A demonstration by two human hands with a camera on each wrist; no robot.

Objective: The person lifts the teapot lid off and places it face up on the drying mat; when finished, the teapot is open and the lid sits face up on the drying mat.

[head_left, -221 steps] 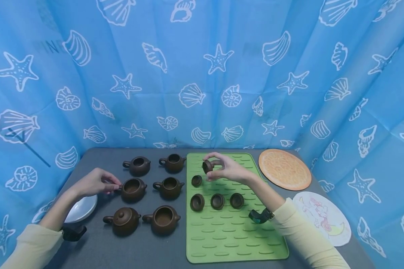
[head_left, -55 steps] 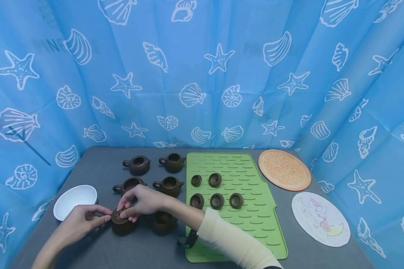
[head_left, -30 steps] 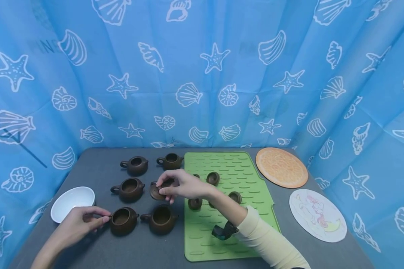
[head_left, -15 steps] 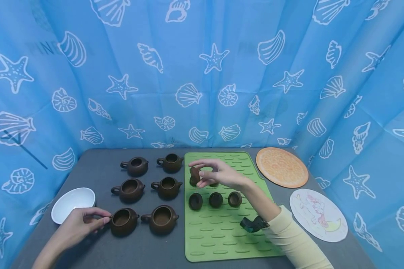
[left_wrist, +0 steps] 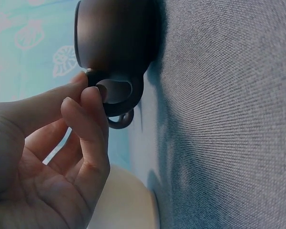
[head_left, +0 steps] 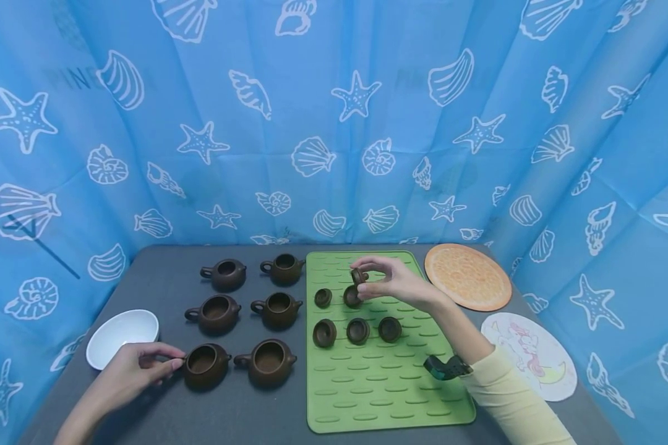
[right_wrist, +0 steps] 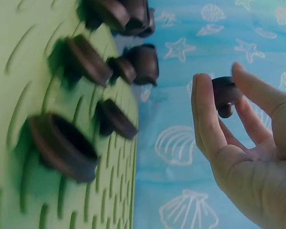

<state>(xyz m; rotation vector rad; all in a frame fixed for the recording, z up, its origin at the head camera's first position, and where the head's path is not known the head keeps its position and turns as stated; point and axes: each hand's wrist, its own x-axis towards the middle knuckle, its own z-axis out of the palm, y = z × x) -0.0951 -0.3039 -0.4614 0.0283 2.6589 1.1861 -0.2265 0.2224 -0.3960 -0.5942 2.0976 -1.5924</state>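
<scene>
My left hand (head_left: 136, 371) pinches the handle of a brown clay teapot (head_left: 206, 368) at the front left. The pot stands uncovered on the table, its round mouth facing up. In the left wrist view thumb and fingertips meet on the upper part of the handle (left_wrist: 126, 106). Over the green mat (head_left: 389, 402) my right hand (head_left: 398, 285) holds a small teapot lid (head_left: 359, 276) between thumb and fingers. Its knob points down in the right wrist view, with the lid (right_wrist: 225, 91) well off the mat. Directly below it in the head view lies another lid (head_left: 352, 297).
Several uncovered teapots (head_left: 269, 363) stand in two columns left of the mat. Several upturned lids (head_left: 358, 331) lie in rows on it. A white bowl (head_left: 124, 334) sits at the left, beside my left hand. At right are an orange round mat (head_left: 467, 276) and a unicorn-pictured disc (head_left: 529, 356).
My left hand went from the middle-left teapot's handle to the front-left one's. My right hand set one lid on the mat, then lifted the front-left pot's lid off and carried it right, over the mat.
</scene>
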